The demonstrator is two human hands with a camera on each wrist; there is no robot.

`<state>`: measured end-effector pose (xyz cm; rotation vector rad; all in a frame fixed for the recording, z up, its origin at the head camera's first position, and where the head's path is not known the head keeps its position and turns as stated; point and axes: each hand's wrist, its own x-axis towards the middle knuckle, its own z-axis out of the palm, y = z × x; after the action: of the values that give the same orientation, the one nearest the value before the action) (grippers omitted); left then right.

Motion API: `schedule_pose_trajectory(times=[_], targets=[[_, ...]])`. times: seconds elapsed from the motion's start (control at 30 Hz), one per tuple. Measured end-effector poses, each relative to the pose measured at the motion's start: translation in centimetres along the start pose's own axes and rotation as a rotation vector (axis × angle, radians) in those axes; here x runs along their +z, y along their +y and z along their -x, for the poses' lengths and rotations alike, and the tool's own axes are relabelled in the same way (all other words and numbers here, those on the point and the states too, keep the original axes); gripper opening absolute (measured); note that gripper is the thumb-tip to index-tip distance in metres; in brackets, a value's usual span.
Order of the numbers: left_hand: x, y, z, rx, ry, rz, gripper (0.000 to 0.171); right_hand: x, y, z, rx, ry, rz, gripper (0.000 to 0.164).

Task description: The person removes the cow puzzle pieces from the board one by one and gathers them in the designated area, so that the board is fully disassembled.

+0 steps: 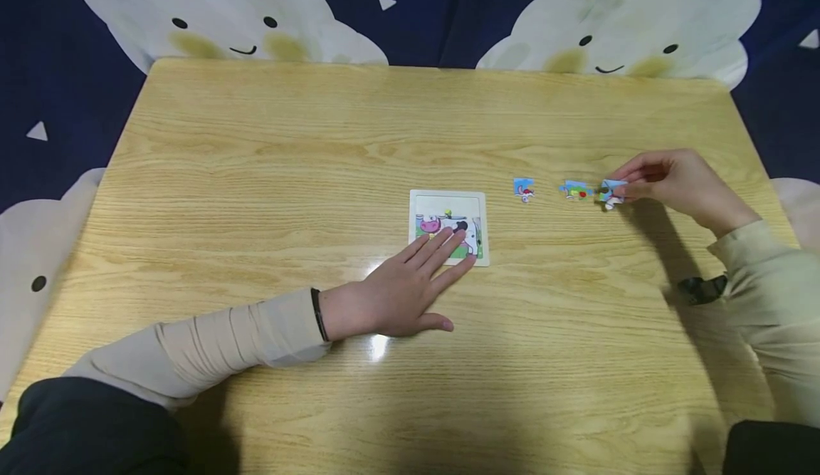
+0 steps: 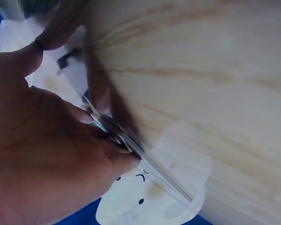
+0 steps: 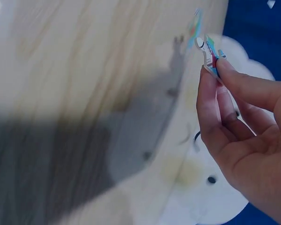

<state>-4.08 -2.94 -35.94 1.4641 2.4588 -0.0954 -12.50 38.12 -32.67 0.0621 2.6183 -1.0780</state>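
The left hand (image 1: 400, 291) lies flat at the lower middle of the head view, fingers straight and spread, their tips pressing on the lower edge of the puzzle tray (image 1: 450, 227). It grips nothing; it only holds the tray down on the tabletop (image 1: 269, 169). The left wrist view shows the same fingers (image 2: 113, 154) lying on the tray's thin edge.

The tray sits at the centre of the frame, a small white-bordered square. Its picture, in pink, green and white with a black spot, looks partly filled, though the fingers cover its lower left part and I cannot tell how many gaps remain.

To its right, two loose pieces rest on the wood: a blue one (image 1: 524, 189) near the tray and a blue-and-red one (image 1: 576, 190) further right. At the far right, the right hand (image 1: 666, 183) pinches a third piece (image 1: 612, 193) between thumb and fingertips, just beside the second piece. In the right wrist view this piece (image 3: 209, 55) stands clear of the surface.

By my judgement, at least three pieces are left to place, so the puzzle is unfinished.
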Motion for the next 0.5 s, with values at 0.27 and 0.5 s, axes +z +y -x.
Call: schedule_pose_trajectory(times=[0.27,0.5], targets=[[0.0,0.0,0.1,0.002,0.006,0.019,0.088,-1.1,2.5,-0.6,0.043,0.011,0.007,0.015],[0.0,-0.1,0.1,0.012,0.031,0.024,0.087,-0.6,3.0,-1.0,0.037,0.055,0.143,0.022]])
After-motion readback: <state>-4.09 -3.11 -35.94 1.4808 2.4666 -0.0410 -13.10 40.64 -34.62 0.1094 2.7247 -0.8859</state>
